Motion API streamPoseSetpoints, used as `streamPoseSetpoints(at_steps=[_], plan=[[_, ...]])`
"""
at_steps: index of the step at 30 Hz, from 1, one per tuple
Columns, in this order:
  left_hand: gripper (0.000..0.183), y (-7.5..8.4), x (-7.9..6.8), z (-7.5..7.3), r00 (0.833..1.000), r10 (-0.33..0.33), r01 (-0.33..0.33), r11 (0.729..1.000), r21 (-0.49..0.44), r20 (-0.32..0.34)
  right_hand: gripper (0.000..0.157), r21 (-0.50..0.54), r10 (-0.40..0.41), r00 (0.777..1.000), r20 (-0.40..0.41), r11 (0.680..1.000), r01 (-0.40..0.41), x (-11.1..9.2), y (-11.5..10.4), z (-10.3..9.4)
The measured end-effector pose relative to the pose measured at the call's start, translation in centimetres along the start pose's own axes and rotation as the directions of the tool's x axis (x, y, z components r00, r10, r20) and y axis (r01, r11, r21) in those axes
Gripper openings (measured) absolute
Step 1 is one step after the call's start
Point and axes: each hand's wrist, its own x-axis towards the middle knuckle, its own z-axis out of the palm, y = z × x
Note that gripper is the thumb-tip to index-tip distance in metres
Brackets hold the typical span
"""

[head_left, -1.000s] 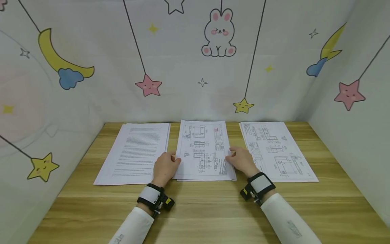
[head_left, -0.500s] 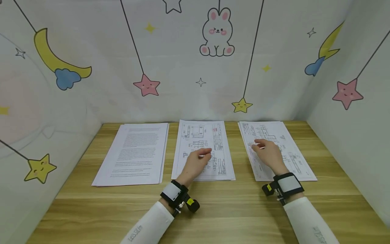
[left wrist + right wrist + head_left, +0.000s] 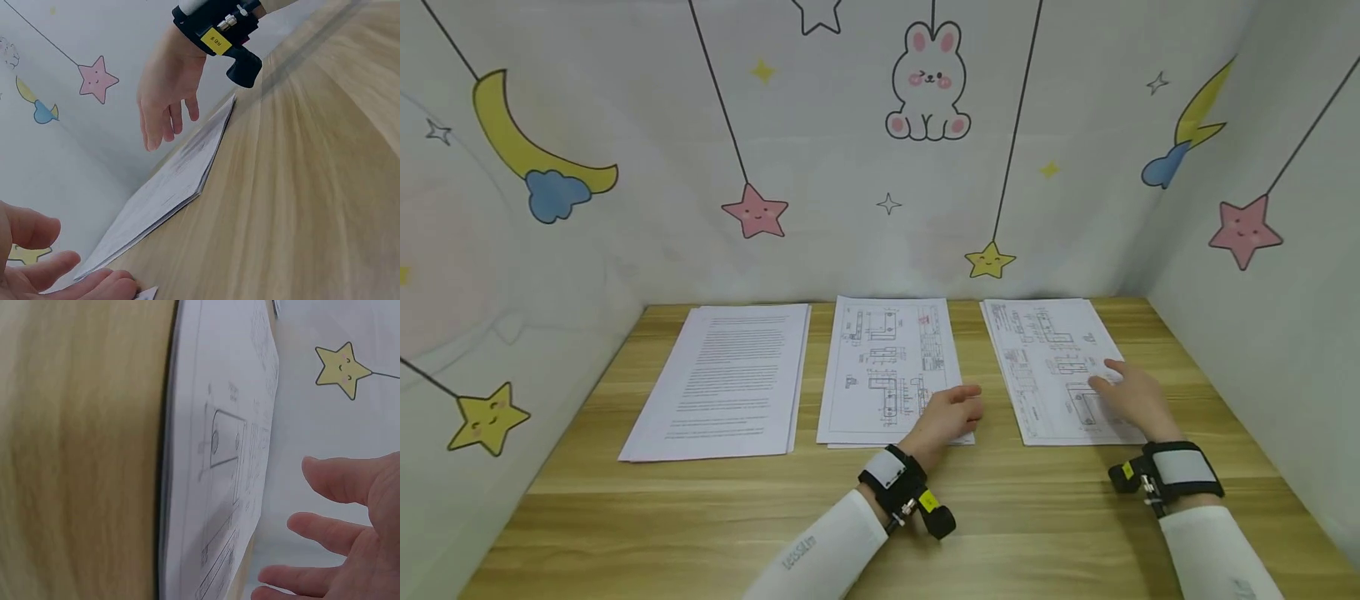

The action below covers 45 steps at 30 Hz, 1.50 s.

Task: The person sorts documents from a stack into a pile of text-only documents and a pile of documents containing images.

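Three stacks of white paper lie in a row on the wooden table. My left hand (image 3: pixel 945 418) is over the lower right corner of the middle stack of drawings (image 3: pixel 857 400), its loosely bent fingers pointing right and holding nothing. Above the right stack of drawings (image 3: pixel 1037 408), near its right edge, hovers my right hand (image 3: pixel 1138 404), fingers spread. In the right wrist view the right hand's fingers (image 3: pixel 325 531) are apart from that stack (image 3: pixel 219 487), with nothing between them. The left wrist view shows the left hand's fingers (image 3: pixel 94 281) relaxed.
A stack of printed text pages (image 3: pixel 730 383) lies at the left of the wooden table (image 3: pixel 700 517). Behind and beside the table hang white cloth walls (image 3: pixel 835 150) with cartoon stars, a rabbit and a moon. Each wrist carries a strapped camera (image 3: pixel 938 521).
Both hands have left the edges of the middle stack and moved right. The left hand crossed over that stack; the right hand went over the right stack toward its far side.
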Motion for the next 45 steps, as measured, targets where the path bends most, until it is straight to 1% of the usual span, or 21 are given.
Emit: streamPoseSetpoints(at_steps=[4,7,11,16,20,24,27,31,34,37,41,43,45], plan=[[0.047,-0.3,0.7,1.8,0.999,-0.037,0.041,0.992,-0.122,0.032,0.069,-0.037,0.020,1.000,0.024,0.999,-0.019,0.0,1.4,-0.1],[0.048,-0.4,1.1,2.8,0.997,-0.052,0.063,0.981,-0.182,0.065,0.070,-0.049,0.020,1.000,0.023,0.999,-0.018,-0.1,1.9,-0.1],[0.051,-0.2,1.5,3.7,0.995,-0.062,0.076,0.977,-0.200,0.075,0.072,-0.034,0.033,0.999,0.025,0.999,-0.032,-0.2,1.8,0.2],[0.054,-0.1,1.8,4.2,0.993,-0.104,0.112,0.965,-0.236,0.047,0.073,-0.025,0.055,0.998,0.017,0.998,-0.055,-0.5,1.5,0.4],[0.054,0.1,1.9,4.5,0.992,-0.123,0.124,0.966,-0.228,0.020,0.075,-0.017,0.055,0.998,0.007,0.998,-0.055,-0.6,1.6,0.7],[0.050,0.3,2.0,5.0,0.992,-0.128,0.122,0.973,-0.197,-0.017,0.077,-0.013,0.052,0.999,0.000,0.999,-0.052,-0.8,1.7,1.0],[0.054,0.4,2.2,5.1,0.990,-0.133,0.122,0.974,-0.191,-0.043,0.078,-0.007,0.060,0.998,-0.007,0.998,-0.060,-1.0,1.5,1.0],[0.063,0.4,2.5,5.1,0.987,-0.150,0.136,0.969,-0.209,-0.051,0.080,-0.004,0.068,0.998,-0.009,0.998,-0.068,-1.1,1.3,0.8],[0.063,0.4,2.6,4.9,0.987,-0.154,0.141,0.967,-0.214,-0.044,0.081,-0.009,0.060,0.998,-0.008,0.998,-0.060,-1.3,1.2,0.8],[0.058,0.5,2.6,4.9,0.989,-0.142,0.131,0.970,-0.207,-0.037,0.080,-0.018,0.043,0.999,-0.012,0.999,-0.043,-1.4,1.0,0.9],[0.038,0.7,2.6,5.0,0.992,-0.120,0.113,0.979,-0.170,-0.035,0.077,0.003,0.036,0.999,-0.026,0.999,-0.036,-1.7,0.7,1.1],[0.030,0.8,2.7,5.0,0.992,-0.119,0.110,0.982,-0.151,-0.051,0.075,0.029,0.038,0.999,-0.033,0.999,-0.037,-1.8,0.6,1.2],[0.031,0.9,2.7,5.1,0.990,-0.120,0.109,0.985,-0.133,-0.077,0.074,0.060,0.045,0.999,-0.030,0.997,-0.043,-2.0,0.5,1.2]])
